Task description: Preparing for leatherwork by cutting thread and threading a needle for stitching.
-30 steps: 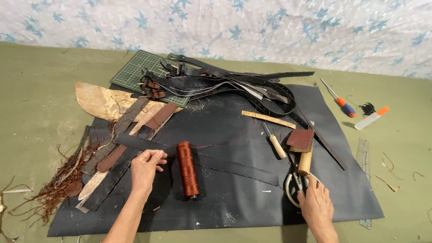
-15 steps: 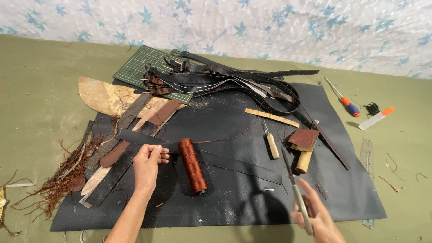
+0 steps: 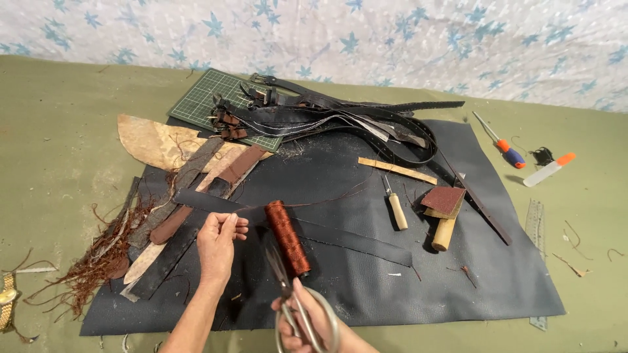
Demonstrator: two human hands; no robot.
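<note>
My left hand (image 3: 218, 245) pinches a thin brown thread that runs to the rust-brown thread spool (image 3: 287, 236) lying on the black leather sheet (image 3: 366, 281). My right hand (image 3: 313, 318) grips a pair of metal scissors (image 3: 288, 297) at the bottom centre, blades pointing up toward the spool and the thread. A long dark leather strip (image 3: 340, 238) lies under the spool, slanting from the left hand to the right.
A green cutting mat (image 3: 216, 98) and a pile of black belts (image 3: 340, 121) lie at the back. An awl (image 3: 395, 208), wooden stick (image 3: 397, 170) and sandpaper block (image 3: 443, 201) sit to the right. Leather scraps (image 3: 98, 261) lie left; a screwdriver (image 3: 502, 146) and cutter (image 3: 548, 168) far right.
My right hand picked up the scissors from the right side of the sheet and carried them left to just below the spool. The left hand stayed on the thread.
</note>
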